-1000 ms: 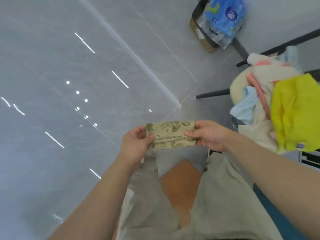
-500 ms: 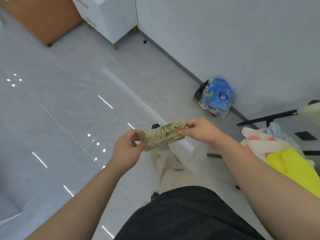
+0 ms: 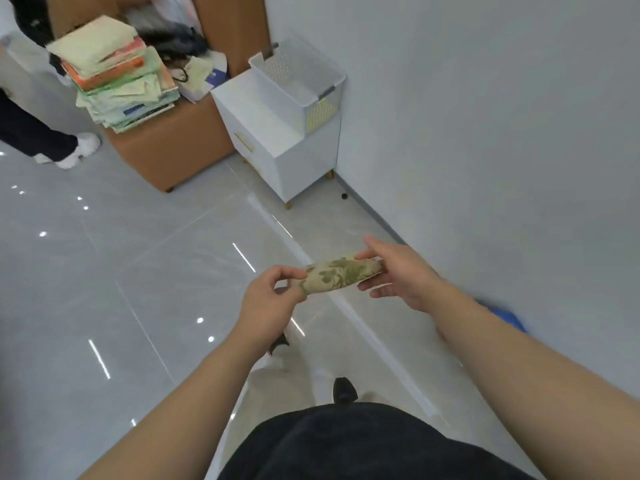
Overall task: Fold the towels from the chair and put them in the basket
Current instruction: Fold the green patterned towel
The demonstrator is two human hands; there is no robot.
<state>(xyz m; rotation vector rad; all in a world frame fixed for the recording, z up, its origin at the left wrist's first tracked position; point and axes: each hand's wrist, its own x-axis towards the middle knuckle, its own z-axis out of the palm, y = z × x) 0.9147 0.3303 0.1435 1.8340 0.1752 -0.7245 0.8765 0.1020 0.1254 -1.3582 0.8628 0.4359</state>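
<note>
A small folded beige towel with a green leaf print (image 3: 341, 274) hangs in the air at mid-frame, between both hands. My left hand (image 3: 268, 301) pinches its left end between thumb and fingers. My right hand (image 3: 398, 275) holds its right end, thumb on top and fingers spread underneath. A white perforated basket (image 3: 304, 77) stands on a white cabinet far ahead by the wall. The chair with the other towels is out of view.
The white cabinet (image 3: 277, 140) stands against the grey wall. Left of it is a brown upholstered block (image 3: 173, 147) carrying a stack of folded cloths (image 3: 117, 74). Another person's legs and white shoes (image 3: 69, 150) are at far left. Glossy tile floor lies between.
The view has swung up and left, away from the chair pile, bringing the cabinet and basket into sight. Both hands have kept hold of the folded towel, now tilted up to the right.
</note>
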